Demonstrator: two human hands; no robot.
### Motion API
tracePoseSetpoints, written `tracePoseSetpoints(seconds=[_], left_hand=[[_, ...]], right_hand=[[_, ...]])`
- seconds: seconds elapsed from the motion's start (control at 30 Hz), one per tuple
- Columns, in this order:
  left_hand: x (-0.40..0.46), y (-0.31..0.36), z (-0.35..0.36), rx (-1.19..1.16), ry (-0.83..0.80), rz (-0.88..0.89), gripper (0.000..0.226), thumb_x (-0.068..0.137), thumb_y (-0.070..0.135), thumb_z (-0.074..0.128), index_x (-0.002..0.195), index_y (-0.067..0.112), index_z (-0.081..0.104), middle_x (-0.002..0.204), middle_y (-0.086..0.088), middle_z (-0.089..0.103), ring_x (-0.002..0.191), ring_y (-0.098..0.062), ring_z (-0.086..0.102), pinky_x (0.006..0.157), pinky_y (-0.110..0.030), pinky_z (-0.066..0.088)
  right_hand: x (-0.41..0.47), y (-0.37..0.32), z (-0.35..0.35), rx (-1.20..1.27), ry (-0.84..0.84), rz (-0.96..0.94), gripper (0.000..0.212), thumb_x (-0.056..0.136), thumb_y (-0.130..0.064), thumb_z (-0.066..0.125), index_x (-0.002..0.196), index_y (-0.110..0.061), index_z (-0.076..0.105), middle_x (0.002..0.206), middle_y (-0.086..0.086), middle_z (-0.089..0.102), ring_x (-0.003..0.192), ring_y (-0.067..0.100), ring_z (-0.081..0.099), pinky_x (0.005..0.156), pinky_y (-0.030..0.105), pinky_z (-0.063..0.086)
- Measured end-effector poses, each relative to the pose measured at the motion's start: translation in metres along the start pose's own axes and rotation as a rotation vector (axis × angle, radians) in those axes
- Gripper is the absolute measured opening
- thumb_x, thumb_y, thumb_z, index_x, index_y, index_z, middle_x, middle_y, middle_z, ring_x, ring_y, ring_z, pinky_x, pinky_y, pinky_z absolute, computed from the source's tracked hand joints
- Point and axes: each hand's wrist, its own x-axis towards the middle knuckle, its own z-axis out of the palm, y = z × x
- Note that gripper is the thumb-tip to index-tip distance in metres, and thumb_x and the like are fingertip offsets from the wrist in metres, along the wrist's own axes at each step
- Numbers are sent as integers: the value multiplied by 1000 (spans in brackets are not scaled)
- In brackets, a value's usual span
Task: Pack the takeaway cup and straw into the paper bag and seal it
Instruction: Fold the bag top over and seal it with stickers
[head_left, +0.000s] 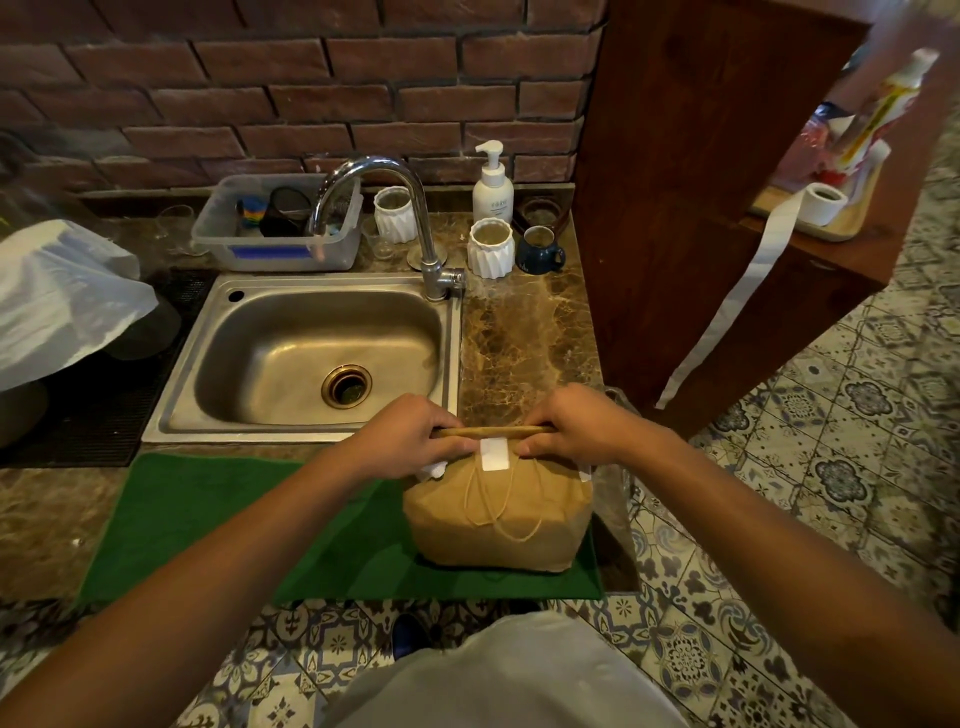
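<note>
The brown paper bag (498, 514) is stood on the green rectangular mat (218, 525) at the front of the marbled brown counter (524, 332), just right of the stainless steel sink (311, 353). Its top has been folded into a flat rolled edge whose long axis runs left to right, and a small white rectangular sticker (494, 454) is laid over that fold at its middle, above the looped string handles lying against the near face. The cup and straw cannot be seen and are judged to be inside. The fold is pinched at its left end by the left hand (410, 436) and at its right end by the right hand (569, 423), fingers curled over the far side, thumbs on the near side. The sticker lies between the two hands, about equally near each, so pressing it flat could be done by either thumb sliding inward along the fold. Behind stand a chrome tap (384, 208) and a white pump bottle (492, 182).
</note>
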Motion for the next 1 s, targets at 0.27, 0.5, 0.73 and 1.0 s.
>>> tracePoseSetpoints(seconds=[0.27, 0.5, 0.73, 1.0], left_hand=[[-25, -24, -2, -215, 76, -177, 18, 90, 38, 71, 86, 23, 79, 73, 0, 73, 72, -16, 68, 66, -40, 55], [-39, -21, 4, -514, 225, -229, 20, 95, 20, 68, 79, 26, 79, 71, 9, 73, 69, -2, 62, 67, -21, 48], [-38, -12, 14, -603, 380, -301, 9, 93, 18, 70, 91, 21, 78, 78, -1, 76, 69, 2, 65, 65, -12, 50], [-37, -7, 28, -595, 363, -332, 18, 92, 32, 71, 92, 17, 80, 86, -11, 76, 84, -31, 69, 76, -42, 53]], right_hand=[[-11, 18, 3, 218, 125, 88, 25, 86, -46, 77, 93, -22, 82, 78, -4, 73, 70, 14, 68, 63, 37, 53], [-36, 40, 17, 528, 327, 144, 8, 91, -35, 75, 85, -31, 76, 75, -1, 71, 67, 14, 64, 64, 32, 48], [-58, 39, 45, 746, 581, 290, 11, 94, -32, 72, 88, -26, 78, 81, 0, 74, 78, 19, 68, 77, 40, 52], [-60, 35, 62, 853, 743, 384, 12, 97, -26, 69, 96, -18, 78, 88, -1, 77, 87, 20, 71, 80, 34, 54]])
